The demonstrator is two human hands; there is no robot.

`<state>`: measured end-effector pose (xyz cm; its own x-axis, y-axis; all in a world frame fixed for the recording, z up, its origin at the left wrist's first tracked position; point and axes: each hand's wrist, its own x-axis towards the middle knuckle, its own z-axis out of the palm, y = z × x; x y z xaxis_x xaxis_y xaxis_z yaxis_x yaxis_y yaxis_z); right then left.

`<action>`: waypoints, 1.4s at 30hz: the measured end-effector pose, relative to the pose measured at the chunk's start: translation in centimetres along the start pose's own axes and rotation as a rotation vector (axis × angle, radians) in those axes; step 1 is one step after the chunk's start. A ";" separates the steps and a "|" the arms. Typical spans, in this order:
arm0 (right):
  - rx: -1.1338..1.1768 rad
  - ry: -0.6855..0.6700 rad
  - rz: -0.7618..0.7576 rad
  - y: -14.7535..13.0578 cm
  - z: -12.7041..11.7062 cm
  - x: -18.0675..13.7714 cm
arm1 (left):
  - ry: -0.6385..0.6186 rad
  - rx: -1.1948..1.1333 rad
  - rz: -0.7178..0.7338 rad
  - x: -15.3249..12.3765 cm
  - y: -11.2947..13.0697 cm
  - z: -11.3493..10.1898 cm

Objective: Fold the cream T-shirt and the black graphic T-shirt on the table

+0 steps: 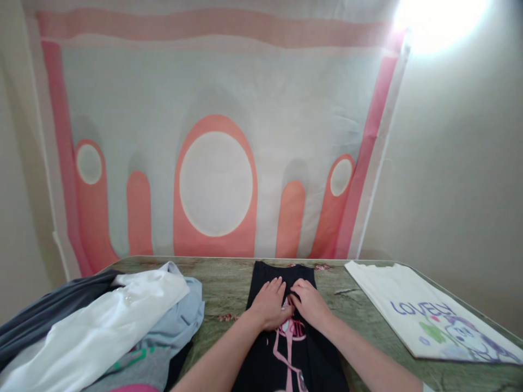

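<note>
A black shirt [261, 354] with a pink print lies in a long narrow fold before me, its far end close to the table's back edge. My left hand [270, 305] rests on it with fingers extended, palm down over the upper part of the print. Close beside it, my right hand [312, 306] touches the same cloth, its fingers slightly bent and apart, fingertips pointing toward the left hand. Part of the pink print is hidden under both hands.
A loose heap of clothes, with a white garment [110, 316], a light blue one [180, 321] and a dark one [61, 302], lies left. At right is a flat folded white shirt [429, 321] lettered "LOVELY". Behind the wood-patterned table [223, 296] hangs a printed backdrop [216, 185].
</note>
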<state>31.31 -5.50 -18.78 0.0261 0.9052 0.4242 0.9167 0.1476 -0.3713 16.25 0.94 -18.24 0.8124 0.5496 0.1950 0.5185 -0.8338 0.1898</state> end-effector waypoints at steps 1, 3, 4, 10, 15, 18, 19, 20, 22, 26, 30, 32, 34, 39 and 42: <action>0.058 0.014 0.019 0.2 0.1 0.2 | -0.002 0.003 0.003 0.0 0.0 0.1; 0.219 0.061 0.125 1.0 0.1 0.5 | -0.013 0.005 0.002 0.0 0.0 0.2; 0.300 0.091 0.199 1.4 0.0 0.7 | -0.017 0.006 0.000 0.0 0.0 0.2; 0.577 0.273 0.549 4.3 -1.0 0.9 | -0.022 0.024 0.041 0.2 -0.3 0.3; 0.887 0.529 0.689 4.3 -1.7 0.7 | -0.039 0.006 0.064 0.2 -0.4 0.3; 0.862 0.556 0.640 3.4 -2.0 0.8 | -0.033 -0.020 0.077 0.3 -0.2 0.0; 0.846 0.550 0.626 3.1 -2.0 0.8 | -0.025 -0.041 0.074 0.3 -0.1 -0.1; 0.832 0.537 0.615 2.8 -2.0 0.8 | -0.014 -0.071 0.064 0.4 0.1 -0.3; 0.820 0.496 0.591 2.4 -1.8 0.8 | 0.028 -0.164 0.021 0.6 0.5 -0.9; 0.845 0.403 0.526 2.0 -1.0 0.8 | 0.140 -0.386 -0.087 0.9 1.4 -1.9; 0.810 0.307 0.450 1.7 -0.4 0.8 | 0.144 -0.558 -0.096 0.9 1.8 -2.3; 0.774 0.253 0.404 1.4 -0.3 0.7 | 0.128 -0.640 -0.075 0.9 1.8 -2.2; 0.723 0.218 0.351 1.2 -0.4 0.7 | 0.127 -0.710 -0.061 1.0 1.6 -2.0; 0.614 0.132 0.212 0.2 -0.8 0.5 | 0.160 -0.849 -0.084 1.6 0.9 -1.2; 0.587 0.061 0.129 0.0 -1.2 0.5 | 0.146 -0.869 -0.139 1.8 0.6 -1.1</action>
<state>31.84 -5.52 -17.56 0.1611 0.9086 0.3855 0.5322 0.2490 -0.8092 17.73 1.47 -16.71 0.6846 0.6932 0.2253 0.1758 -0.4570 0.8719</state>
